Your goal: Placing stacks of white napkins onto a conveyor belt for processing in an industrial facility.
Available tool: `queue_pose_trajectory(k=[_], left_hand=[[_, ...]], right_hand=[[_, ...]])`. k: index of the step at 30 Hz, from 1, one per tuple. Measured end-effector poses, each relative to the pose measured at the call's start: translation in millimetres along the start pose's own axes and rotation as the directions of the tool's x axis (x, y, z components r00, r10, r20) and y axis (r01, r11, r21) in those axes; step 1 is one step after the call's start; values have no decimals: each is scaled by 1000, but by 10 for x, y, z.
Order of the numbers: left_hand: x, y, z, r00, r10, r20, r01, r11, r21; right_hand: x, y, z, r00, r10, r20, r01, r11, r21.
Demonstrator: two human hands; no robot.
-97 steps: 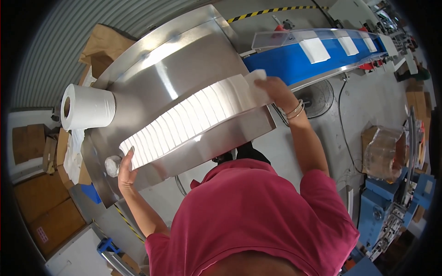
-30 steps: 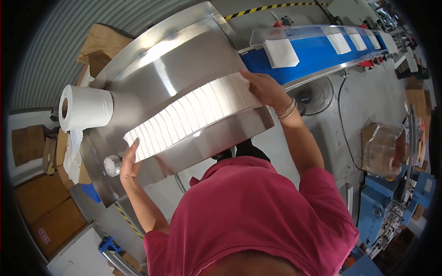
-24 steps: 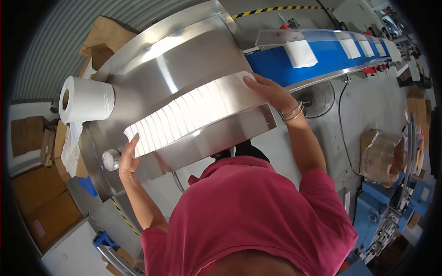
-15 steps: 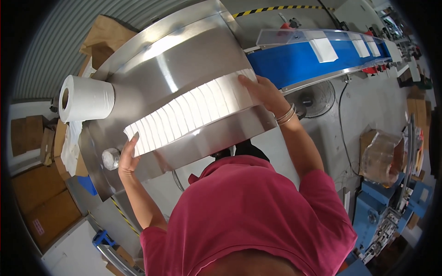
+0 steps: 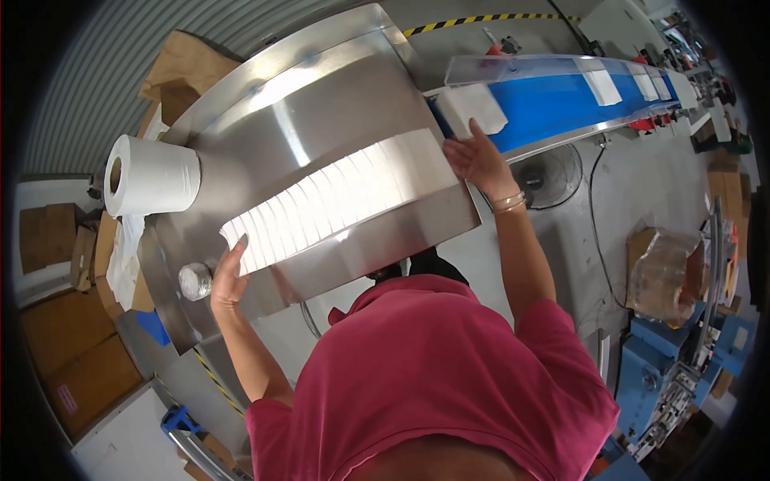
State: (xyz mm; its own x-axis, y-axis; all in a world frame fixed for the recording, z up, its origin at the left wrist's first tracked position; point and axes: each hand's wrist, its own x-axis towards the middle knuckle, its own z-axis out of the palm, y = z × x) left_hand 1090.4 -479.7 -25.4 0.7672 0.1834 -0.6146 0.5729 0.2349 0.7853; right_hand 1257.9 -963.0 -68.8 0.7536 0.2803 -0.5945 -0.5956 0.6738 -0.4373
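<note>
A long slanting row of folded white paper stacks (image 5: 313, 204) lies on a stainless steel table (image 5: 241, 144), pressed together on edge. My left hand (image 5: 230, 275) grips the row's left end, its thumb on the front side and its other fingers partly hidden. At the right end, my right hand (image 5: 484, 167) is off the row, open with fingers apart and nothing in it. Just beyond its fingertips, a white paper stack (image 5: 472, 110) sits at the near end of a blue conveyor belt (image 5: 545, 108); I cannot tell whether the fingers touch it.
More white stacks (image 5: 601, 86) lie farther along the belt, beside a clear plastic guide (image 5: 521, 70). A large white roll (image 5: 160, 175) stands at the table's left, with a small clear tape roll (image 5: 195, 281) nearer. Below the belt is a floor fan (image 5: 549, 176).
My right hand has let go of the row's right end and moved right towards the belt. A paper stack has come to the belt's near end; the others shifted. My left hand stays nearly still.
</note>
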Motion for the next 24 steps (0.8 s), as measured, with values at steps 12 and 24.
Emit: queue_pose_trajectory(k=[12,24], left_hand=[[50,23,78,999,-47,27,48,998,-39],[-57,64,442,999,-28,17,30,996,-86]], right_hand=[[-395,244,518,906,-262,333,415,395,-820],[-67,134,233,990,-5,142,49,949,-311]])
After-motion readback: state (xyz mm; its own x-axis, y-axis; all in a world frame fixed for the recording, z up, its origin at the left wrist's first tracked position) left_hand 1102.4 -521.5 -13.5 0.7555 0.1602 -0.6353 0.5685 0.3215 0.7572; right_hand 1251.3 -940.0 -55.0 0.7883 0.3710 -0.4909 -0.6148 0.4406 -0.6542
